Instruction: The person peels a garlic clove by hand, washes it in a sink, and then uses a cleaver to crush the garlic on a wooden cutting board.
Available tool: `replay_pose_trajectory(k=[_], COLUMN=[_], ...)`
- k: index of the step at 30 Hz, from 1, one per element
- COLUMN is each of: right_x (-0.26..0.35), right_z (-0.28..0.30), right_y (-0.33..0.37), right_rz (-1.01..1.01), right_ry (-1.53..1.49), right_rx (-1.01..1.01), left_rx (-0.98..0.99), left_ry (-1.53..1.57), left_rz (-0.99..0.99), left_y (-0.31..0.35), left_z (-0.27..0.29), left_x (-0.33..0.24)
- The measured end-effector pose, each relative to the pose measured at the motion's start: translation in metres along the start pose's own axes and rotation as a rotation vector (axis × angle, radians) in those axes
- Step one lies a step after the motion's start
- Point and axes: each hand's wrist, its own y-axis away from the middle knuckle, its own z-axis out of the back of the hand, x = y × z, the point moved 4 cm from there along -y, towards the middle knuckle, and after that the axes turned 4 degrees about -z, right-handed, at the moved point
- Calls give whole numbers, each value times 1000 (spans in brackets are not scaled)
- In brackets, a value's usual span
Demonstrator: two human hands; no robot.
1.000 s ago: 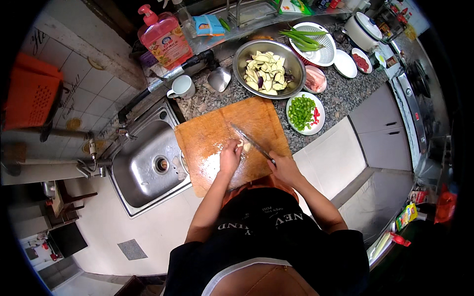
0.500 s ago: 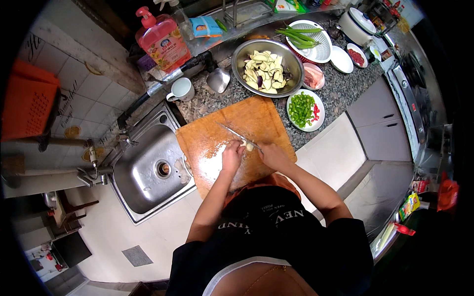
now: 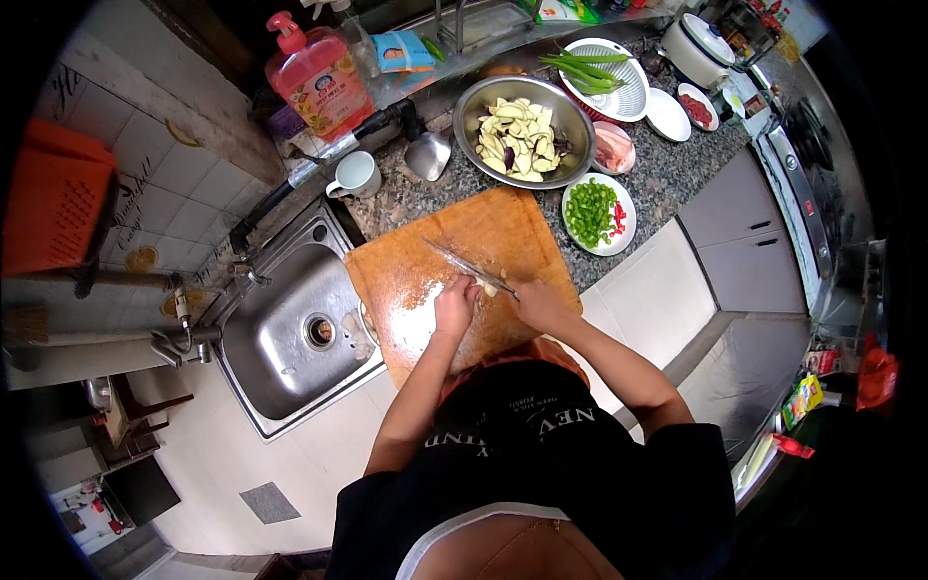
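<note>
A wooden cutting board lies before me at the counter edge. My right hand is closed round the handle of a kitchen knife, whose blade slants toward the upper left across the board. Small pale pieces that look like garlic lie under the blade, between my hands. My left hand rests on the board with curled fingers against the garlic, its fingertips close to the blade. Part of the garlic is hidden by the blade and fingers.
Behind the board stand a steel bowl of sliced eggplant, a plate of chopped green and red peppers and a small dish of meat. A mug and a steel sink are to the left. A colander sits farther back.
The knife has shifted slightly, its blade now turned to show more of its side over the garlic. My left hand stays nearly in place.
</note>
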Motion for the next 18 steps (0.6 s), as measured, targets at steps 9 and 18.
replay_pose_trajectory(k=[9,18], right_x=[-10,-10], right_z=[-23,-11], right_y=[-1,19], right_rz=[30,-15], right_ry=[-95,-38], right_rx=[-35,5], left_rx=[-2,-7], left_ry=[2,-5], left_rz=[-41,-21], left_y=[0,4], left_z=[0,1], left_x=[-1,1])
